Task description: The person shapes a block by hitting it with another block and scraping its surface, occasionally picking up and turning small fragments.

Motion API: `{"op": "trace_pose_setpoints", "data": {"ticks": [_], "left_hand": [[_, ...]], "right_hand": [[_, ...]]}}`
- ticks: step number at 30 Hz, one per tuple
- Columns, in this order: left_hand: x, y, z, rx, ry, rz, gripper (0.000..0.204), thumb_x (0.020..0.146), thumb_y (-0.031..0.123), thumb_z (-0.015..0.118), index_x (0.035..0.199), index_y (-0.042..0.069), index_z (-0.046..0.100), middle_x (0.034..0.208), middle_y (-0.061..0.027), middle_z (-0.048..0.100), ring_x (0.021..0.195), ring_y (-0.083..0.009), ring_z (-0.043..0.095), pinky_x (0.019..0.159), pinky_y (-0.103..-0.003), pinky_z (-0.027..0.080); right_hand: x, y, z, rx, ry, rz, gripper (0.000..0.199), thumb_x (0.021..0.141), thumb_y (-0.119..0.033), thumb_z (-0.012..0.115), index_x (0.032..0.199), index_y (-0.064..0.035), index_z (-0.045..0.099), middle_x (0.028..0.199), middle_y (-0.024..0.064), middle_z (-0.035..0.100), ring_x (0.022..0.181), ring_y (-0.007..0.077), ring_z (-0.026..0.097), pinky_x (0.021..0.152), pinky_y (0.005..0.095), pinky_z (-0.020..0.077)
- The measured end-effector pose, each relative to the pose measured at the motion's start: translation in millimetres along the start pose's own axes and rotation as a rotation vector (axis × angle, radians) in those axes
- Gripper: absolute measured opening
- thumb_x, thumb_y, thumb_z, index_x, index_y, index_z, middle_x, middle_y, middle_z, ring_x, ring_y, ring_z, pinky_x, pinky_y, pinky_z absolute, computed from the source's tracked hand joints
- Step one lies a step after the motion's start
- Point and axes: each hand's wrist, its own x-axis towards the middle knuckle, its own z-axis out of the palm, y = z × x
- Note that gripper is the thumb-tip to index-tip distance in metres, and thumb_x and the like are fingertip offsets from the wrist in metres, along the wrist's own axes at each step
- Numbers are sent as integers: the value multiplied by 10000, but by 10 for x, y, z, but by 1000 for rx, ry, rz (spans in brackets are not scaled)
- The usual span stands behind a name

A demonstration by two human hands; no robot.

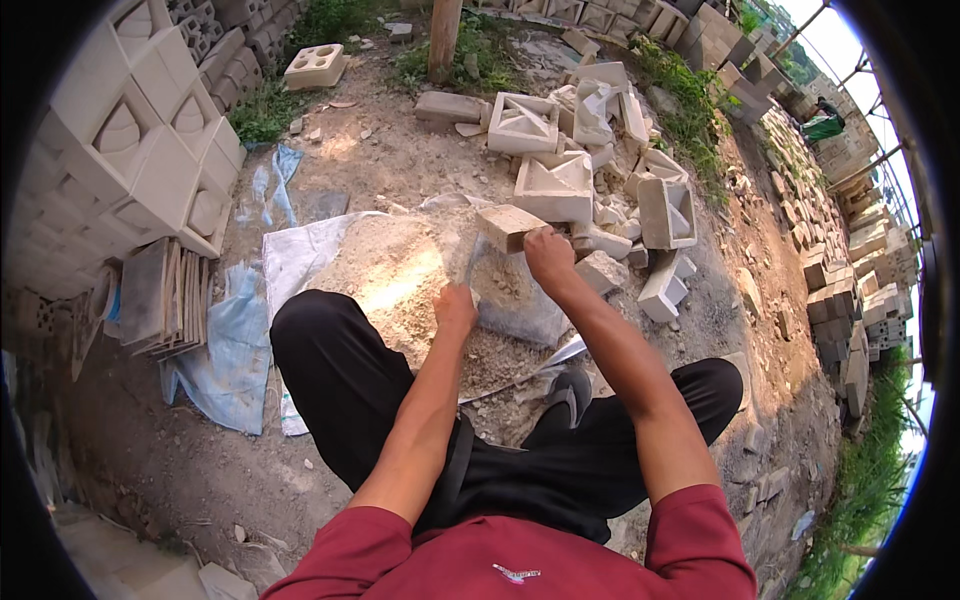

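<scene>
Over the sand heap, the right hand (pixel 549 256) grips a tan block (pixel 509 227) by its edge; the left hand (pixel 455 306) clasps what seems a thin blade (pixel 468 262) (partly blurred). Best to hold the block steady above the white sack (pixel 300 250).

2 hands in view: left hand (pixel 455 308), right hand (pixel 549 257). 1 tan block fragment (pixel 508 226) at the right hand. 1 thin tool blade (pixel 468 262) at the left hand; its type cannot be told. 1 mound of pale rubble (pixel 400 270) on 1 white sack sheet (pixel 295 255). 1 blue plastic sheet (pixel 235 350). 1 bundle of flat tiles (pixel 165 298) stood on edge; tile count cannot be told. 1 four-hole block (pixel 316 66) lying alone. 1 wooden post (pixel 444 38). at least 4 whole patterned blocks in the broken heap (pixel 590 150). 1 dark shoe (pixel 570 392).
</scene>
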Motion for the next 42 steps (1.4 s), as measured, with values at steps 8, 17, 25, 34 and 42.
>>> {"op": "trace_pose_setpoints", "data": {"ticks": [8,17,25,34,42], "left_hand": [[-24,-48,-56,18,-51,-10,317,782,159,667,1076,57,610,1052,-141,612,1031,-304,599,852,-445,485],[-36,89,-318,-196,-59,-87,578,691,339,779,1102,-1,557,1039,-205,636,998,-352,625,838,-435,521],[612,462,-2009,-589,259,-62,606,640,385,780,1058,-22,617,989,-202,680,929,-311,663,840,-371,515],[139,526,-3118,-1496,136,175,549,785,276,730,1213,-2,527,1100,-93,612,1011,-171,587,855,-337,469],[-72,364,-3401,-1581,278,304,491,783,241,726,1168,-4,544,1036,-95,628,955,-154,601,826,-324,466]], "right_hand": [[-954,-308,445,-228,-55,77,314,860,-149,516,1031,112,556,835,156,606,719,304,654,452,451,507],[-759,298,-232,795,-434,354,346,748,-280,655,815,56,612,765,260,645,770,391,668,642,428,522],[-902,-407,-6,936,-130,518,497,819,-407,626,931,77,607,892,315,645,890,459,635,768,477,496],[-1098,-812,174,917,-201,489,520,858,-318,596,1113,105,432,902,358,618,885,504,610,787,529,486],[-985,-699,92,950,-270,489,513,856,-314,602,1129,93,451,945,368,609,916,522,593,806,537,474]]}}
